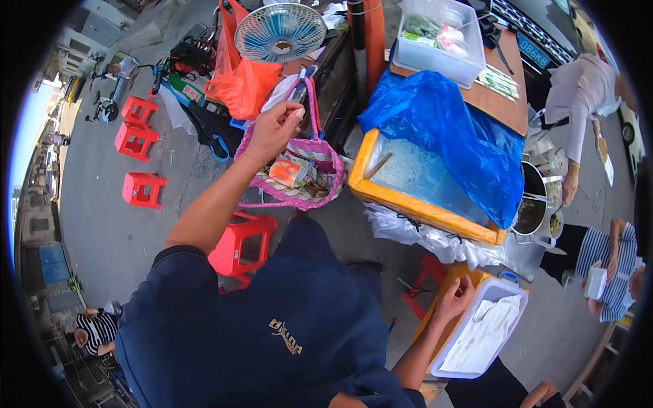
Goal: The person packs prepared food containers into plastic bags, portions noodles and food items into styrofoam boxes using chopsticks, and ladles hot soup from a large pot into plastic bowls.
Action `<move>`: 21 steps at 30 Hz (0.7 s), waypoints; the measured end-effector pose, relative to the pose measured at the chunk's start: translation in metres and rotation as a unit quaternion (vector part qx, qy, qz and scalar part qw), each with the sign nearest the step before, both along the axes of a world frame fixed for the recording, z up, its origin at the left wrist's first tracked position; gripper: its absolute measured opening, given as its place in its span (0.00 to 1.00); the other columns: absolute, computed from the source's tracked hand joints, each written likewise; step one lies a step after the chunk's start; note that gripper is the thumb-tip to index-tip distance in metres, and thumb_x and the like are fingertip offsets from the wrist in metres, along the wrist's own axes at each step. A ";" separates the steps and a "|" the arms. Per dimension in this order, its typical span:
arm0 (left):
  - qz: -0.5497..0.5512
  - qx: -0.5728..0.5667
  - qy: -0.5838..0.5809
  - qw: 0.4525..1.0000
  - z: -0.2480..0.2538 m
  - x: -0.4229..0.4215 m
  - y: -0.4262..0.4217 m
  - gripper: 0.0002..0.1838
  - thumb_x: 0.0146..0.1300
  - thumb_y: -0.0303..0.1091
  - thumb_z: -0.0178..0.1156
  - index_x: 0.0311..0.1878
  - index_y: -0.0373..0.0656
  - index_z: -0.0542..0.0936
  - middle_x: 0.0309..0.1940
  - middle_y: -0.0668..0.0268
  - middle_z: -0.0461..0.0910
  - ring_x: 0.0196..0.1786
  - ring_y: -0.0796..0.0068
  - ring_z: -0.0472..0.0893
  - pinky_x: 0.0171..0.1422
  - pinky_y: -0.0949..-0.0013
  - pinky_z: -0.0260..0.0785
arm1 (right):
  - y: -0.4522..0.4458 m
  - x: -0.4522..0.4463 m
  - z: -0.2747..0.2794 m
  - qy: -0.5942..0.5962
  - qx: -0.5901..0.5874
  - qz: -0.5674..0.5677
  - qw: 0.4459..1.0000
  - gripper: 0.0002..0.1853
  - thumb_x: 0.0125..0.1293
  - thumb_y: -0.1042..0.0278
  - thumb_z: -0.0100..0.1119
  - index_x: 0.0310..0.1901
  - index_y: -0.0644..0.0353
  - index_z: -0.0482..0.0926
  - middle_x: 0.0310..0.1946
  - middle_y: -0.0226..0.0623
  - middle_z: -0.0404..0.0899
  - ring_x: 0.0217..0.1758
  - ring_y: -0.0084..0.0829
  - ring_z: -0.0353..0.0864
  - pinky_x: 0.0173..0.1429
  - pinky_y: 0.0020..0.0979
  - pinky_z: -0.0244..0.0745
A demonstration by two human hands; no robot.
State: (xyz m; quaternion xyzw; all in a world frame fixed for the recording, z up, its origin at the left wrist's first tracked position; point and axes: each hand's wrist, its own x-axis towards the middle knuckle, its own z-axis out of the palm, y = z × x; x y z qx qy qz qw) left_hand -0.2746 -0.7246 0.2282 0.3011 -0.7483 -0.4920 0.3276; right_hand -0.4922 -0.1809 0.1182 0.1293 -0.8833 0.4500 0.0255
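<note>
My left hand (273,130) is raised over the near side of a pink woven basket (333,170), its thumb and fingers pinched together; whatever they hold, if anything, is hidden. Inside the basket lie banknotes and an orange-and-white packet (287,173). Lower down on the right, my right hand (454,299) hangs with loosely bent fingers and nothing visible in it. It is beside a clear-rimmed plastic tub (435,364) holding white sheets or cloth (486,333), set on a yellow box. Whether the hand touches the tub I cannot tell.
A yellow foam-lined box (435,228) with white contents is partly under a blue plastic sheet (435,109). Beyond are a fan (281,32), a plastic bin (442,47) and a cooking pot (529,211). Red stools (143,190) stand left. People (592,88) are at the right.
</note>
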 end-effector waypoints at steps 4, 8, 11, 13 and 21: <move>0.180 0.049 -0.028 0.982 -0.025 0.097 -0.152 0.10 0.75 0.34 0.59 0.50 0.36 0.81 0.33 0.69 0.83 0.32 0.85 0.80 0.38 0.77 0.75 | -0.205 0.025 0.028 0.063 -0.002 0.153 0.986 0.10 0.71 0.76 0.60 0.51 0.68 0.79 0.46 0.45 0.79 0.44 0.37 0.80 0.48 0.34 0.77; 0.259 -0.057 -0.117 0.957 -0.092 0.164 -0.365 0.13 0.74 0.35 0.58 0.53 0.37 0.82 0.34 0.62 0.85 0.33 0.74 0.84 0.42 0.69 0.76 | -0.316 0.038 -0.009 -0.016 -0.011 0.125 0.992 0.10 0.72 0.75 0.60 0.52 0.68 0.78 0.45 0.45 0.79 0.47 0.36 0.79 0.50 0.34 0.76; 0.251 -0.067 -0.248 0.933 -0.147 0.188 -0.495 0.17 0.72 0.36 0.54 0.58 0.39 0.81 0.37 0.56 0.86 0.40 0.64 0.86 0.48 0.62 0.76 | -0.353 0.047 -0.025 0.042 0.154 0.111 0.981 0.13 0.75 0.67 0.57 0.52 0.69 0.79 0.45 0.48 0.80 0.48 0.43 0.80 0.52 0.38 0.76; 0.223 -0.066 -0.264 0.936 -0.194 0.188 -0.570 0.16 0.72 0.34 0.55 0.58 0.41 0.82 0.36 0.58 0.86 0.39 0.66 0.85 0.50 0.61 0.76 | -0.357 0.046 -0.028 0.049 0.239 0.084 0.966 0.17 0.77 0.62 0.53 0.52 0.69 0.80 0.46 0.52 0.82 0.49 0.50 0.80 0.54 0.43 0.75; 0.232 0.248 -0.200 0.919 -0.353 0.165 -0.708 0.14 0.63 0.34 0.61 0.49 0.39 0.88 0.45 0.48 0.87 0.47 0.62 0.87 0.53 0.60 0.77 | -0.377 0.050 -0.019 0.001 0.430 0.058 0.901 0.21 0.77 0.57 0.46 0.53 0.69 0.79 0.49 0.56 0.82 0.52 0.57 0.80 0.58 0.49 0.73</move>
